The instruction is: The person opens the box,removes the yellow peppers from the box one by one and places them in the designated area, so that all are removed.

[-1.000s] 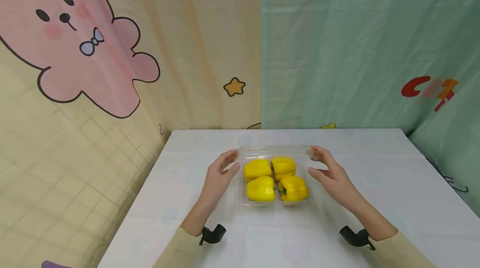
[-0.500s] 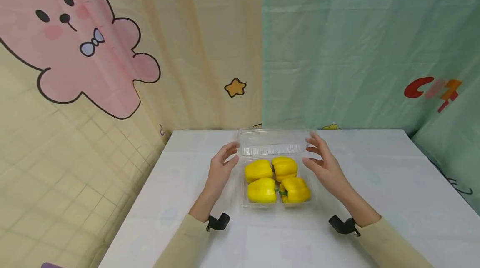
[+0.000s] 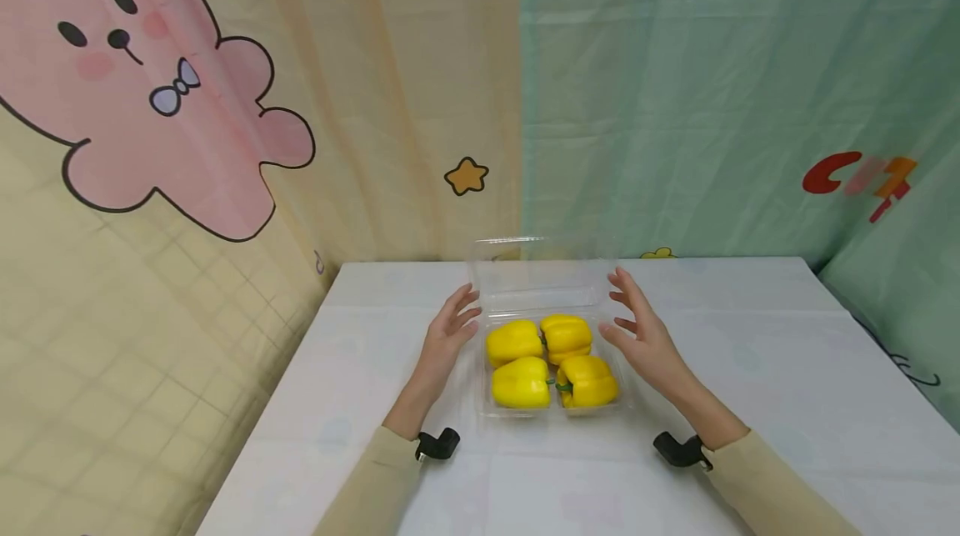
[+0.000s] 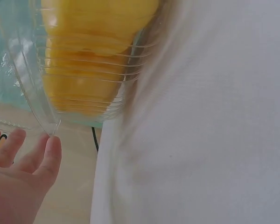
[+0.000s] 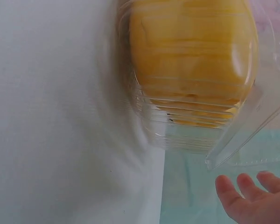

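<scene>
A clear plastic clamshell container (image 3: 487, 412) sits mid-table in the head view, its lid (image 3: 543, 276) raised at the back. Several yellow bell peppers (image 3: 521, 383) lie inside, some with green stems showing. My left hand (image 3: 448, 334) is at the container's back left, fingers extended, with fingertips right at the plastic edge in the left wrist view. At the back right, my right hand (image 3: 643, 336) has its fingers spread. The right wrist view shows these fingertips (image 5: 225, 183) just apart from the container's corner. Neither hand grips anything.
The container rests on a white-covered table (image 3: 360, 469). Behind it hangs a printed curtain (image 3: 675, 102), which shows through the lid. Black wrist cameras (image 3: 438, 444) are strapped at both wrists, below beige sleeves (image 3: 375, 482).
The lid has swung up and back from lying low over the container's rear. My right hand has let go of its edge and moved slightly inward. The peppers stay in place.
</scene>
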A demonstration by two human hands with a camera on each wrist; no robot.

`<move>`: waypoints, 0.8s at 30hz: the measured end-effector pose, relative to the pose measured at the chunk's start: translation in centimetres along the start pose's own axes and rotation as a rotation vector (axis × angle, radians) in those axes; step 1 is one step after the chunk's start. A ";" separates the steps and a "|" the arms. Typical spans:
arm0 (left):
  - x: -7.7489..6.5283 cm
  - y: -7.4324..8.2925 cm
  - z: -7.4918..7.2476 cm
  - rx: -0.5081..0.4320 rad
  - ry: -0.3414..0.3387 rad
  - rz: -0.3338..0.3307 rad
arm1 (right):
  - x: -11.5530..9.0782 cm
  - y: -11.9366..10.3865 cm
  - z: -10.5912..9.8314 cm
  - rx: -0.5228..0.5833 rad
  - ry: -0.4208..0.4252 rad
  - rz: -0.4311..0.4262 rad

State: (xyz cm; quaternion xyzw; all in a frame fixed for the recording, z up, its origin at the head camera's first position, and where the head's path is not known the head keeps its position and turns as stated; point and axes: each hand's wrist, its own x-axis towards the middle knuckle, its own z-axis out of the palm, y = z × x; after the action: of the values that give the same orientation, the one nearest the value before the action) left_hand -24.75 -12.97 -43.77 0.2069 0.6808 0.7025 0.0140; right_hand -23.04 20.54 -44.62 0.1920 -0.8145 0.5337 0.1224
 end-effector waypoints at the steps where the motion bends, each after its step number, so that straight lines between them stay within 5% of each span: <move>1: 0.0 -0.1 0.0 -0.005 -0.006 -0.002 | 0.0 0.1 0.0 -0.005 -0.005 0.004; 7: 0.0 -0.2 0.0 -0.008 -0.004 0.000 | 0.0 0.7 0.1 -0.014 -0.024 0.028; 15: 1.0 -3.1 -0.7 -0.020 0.017 -0.046 | 0.2 1.7 0.0 0.051 -0.065 0.081; 24: 0.7 -4.3 -0.1 -0.054 -0.001 -0.130 | -0.2 2.7 0.2 0.130 -0.116 0.121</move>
State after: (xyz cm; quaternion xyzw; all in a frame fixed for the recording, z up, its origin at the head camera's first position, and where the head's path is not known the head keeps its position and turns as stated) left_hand -26.53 -12.58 -47.74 0.1622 0.6738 0.7179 0.0657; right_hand -24.04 21.38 -47.00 0.1808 -0.7940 0.5797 0.0298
